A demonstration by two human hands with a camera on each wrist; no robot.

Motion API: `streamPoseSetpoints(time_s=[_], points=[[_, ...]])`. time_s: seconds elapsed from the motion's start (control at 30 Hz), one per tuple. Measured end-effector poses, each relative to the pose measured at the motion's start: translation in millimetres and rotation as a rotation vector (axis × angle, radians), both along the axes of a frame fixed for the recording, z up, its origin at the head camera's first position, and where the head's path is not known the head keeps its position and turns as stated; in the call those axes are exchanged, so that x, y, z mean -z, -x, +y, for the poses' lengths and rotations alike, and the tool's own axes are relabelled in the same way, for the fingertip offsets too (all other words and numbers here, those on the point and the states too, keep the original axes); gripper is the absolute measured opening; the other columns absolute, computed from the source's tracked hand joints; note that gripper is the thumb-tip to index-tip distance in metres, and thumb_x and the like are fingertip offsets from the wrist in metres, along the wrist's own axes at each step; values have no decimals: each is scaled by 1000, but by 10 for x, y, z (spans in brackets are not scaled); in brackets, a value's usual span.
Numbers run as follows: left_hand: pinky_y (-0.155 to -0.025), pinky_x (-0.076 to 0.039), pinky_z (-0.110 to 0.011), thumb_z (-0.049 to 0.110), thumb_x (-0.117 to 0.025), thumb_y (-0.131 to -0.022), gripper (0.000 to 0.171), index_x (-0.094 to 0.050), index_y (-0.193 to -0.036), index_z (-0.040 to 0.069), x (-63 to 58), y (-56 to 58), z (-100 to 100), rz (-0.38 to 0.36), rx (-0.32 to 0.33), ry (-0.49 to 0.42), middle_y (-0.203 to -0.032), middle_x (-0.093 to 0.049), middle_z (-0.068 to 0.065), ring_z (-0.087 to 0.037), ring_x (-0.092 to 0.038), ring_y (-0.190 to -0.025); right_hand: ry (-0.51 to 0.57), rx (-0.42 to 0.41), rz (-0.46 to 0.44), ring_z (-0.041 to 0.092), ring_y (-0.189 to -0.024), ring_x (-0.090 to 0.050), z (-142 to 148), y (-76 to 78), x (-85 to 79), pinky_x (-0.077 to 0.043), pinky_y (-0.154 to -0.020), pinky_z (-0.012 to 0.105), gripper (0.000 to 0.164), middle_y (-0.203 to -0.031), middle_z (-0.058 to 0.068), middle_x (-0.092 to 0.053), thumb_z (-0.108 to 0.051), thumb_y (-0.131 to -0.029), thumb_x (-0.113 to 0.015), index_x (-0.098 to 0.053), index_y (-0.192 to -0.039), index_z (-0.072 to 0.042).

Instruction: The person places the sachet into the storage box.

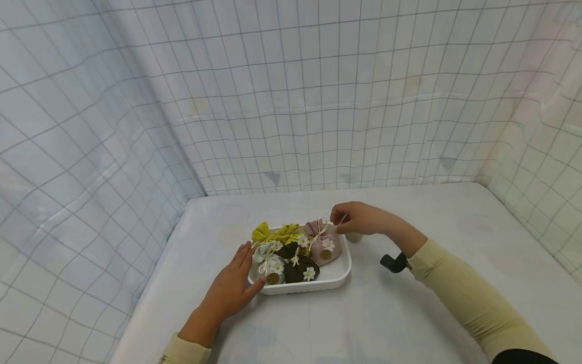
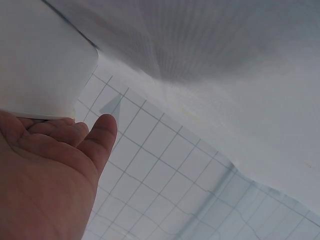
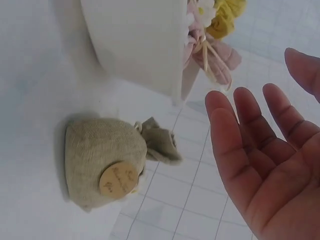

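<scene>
A white tray (image 1: 334, 284) on the table holds several small drawstring pouches with white flowers. Among them are a pink pouch (image 1: 335, 250) at the right, a dark brown pouch (image 1: 295, 273) at the front, a pale pouch (image 1: 261, 254) at front left and yellow pouches (image 1: 287, 233) behind. My left hand (image 1: 229, 290) rests along the tray's left side, fingers extended. Beyond the tray's right side, a beige pouch (image 3: 102, 155) with a round tag stands on the table. Over it hovers my right hand (image 1: 364, 218), fingers loosely bent, with nothing in its grasp in the right wrist view.
A black curved object (image 1: 393, 263) shows beside the right sleeve, seemingly part of the wrist camera mount. White cloth with a dark grid (image 1: 318, 126) hangs behind the table (image 1: 309, 328) and on both sides.
</scene>
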State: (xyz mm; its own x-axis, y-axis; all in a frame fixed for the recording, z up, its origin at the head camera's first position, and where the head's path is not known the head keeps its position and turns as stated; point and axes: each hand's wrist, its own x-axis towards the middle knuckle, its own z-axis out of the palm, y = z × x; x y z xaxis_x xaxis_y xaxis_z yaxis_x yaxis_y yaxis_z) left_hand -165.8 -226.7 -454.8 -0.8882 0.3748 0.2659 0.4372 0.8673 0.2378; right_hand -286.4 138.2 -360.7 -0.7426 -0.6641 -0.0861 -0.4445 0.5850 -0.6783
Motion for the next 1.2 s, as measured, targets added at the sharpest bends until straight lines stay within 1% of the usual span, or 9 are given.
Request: streamPoseSetpoints(time_s=[0.17, 0.37, 0.57, 0.73, 0.83, 1.0, 1.2], points=[[-111, -35, -51, 53, -54, -98, 82, -30, -153, -4, 2, -3, -9, 6, 1, 0, -162, -22, -17, -35, -24, -147, 9, 60, -4, 23, -108, -62, 176, 100, 12, -53, -88, 39, 21, -110, 4, -65, -15, -94, -68, -64, -112, -4], [-111, -35, -51, 52, -54, -98, 82, -30, -153, -3, 6, -6, -13, 4, 3, 1, -162, -22, -17, -36, -24, -147, 0, 125, -49, 24, -105, -62, 340, 212, 52, -54, -83, 38, 28, -113, 8, -65, -16, -93, -68, -62, -116, 0], [-111, -34, -51, 52, -54, -98, 82, -30, -154, -3, 8, -6, -13, -2, 1, 0, -162, -21, -16, -35, -23, -148, -3, 202, -99, 23, -100, -60, 469, 381, 204, -54, -84, 39, 29, -110, 8, -63, -16, -93, -69, -61, -115, 0], [-111, -34, -52, 51, -55, -98, 81, -30, -154, -3, 6, -8, -11, -10, -3, -5, -162, -21, -16, -35, -22, -148, 14, 238, -137, 25, -103, -58, 529, 483, 329, -54, -87, 41, 26, -111, 10, -62, -16, -94, -66, -61, -115, -1], [-111, -35, -52, 51, -55, -98, 81, -30, -153, -3, 6, -8, -10, -9, -3, -10, -162, -21, -16, -35, -22, -148, 6, 255, -122, 26, -104, -58, 538, 511, 377, -52, -89, 43, 25, -112, 10, -62, -17, -95, -65, -61, -115, -1], [-111, -35, -52, 53, -54, -98, 82, -31, -153, -3, 12, -5, -12, -6, -5, -1, -162, -21, -16, -34, -22, -148, 5, 288, -83, 27, -104, -56, 525, 550, 439, -47, -91, 48, 26, -111, 10, -64, -19, -94, -66, -62, -113, -1], [-111, -35, -52, 53, -54, -98, 82, -31, -153, -3, 11, -1, -9, -2, -1, -3, -162, -21, -16, -34, -22, -148, 25, 301, -101, 27, -103, -55, 508, 631, 539, -45, -91, 47, 26, -109, 11, -64, -17, -93, -66, -62, -112, 0]])
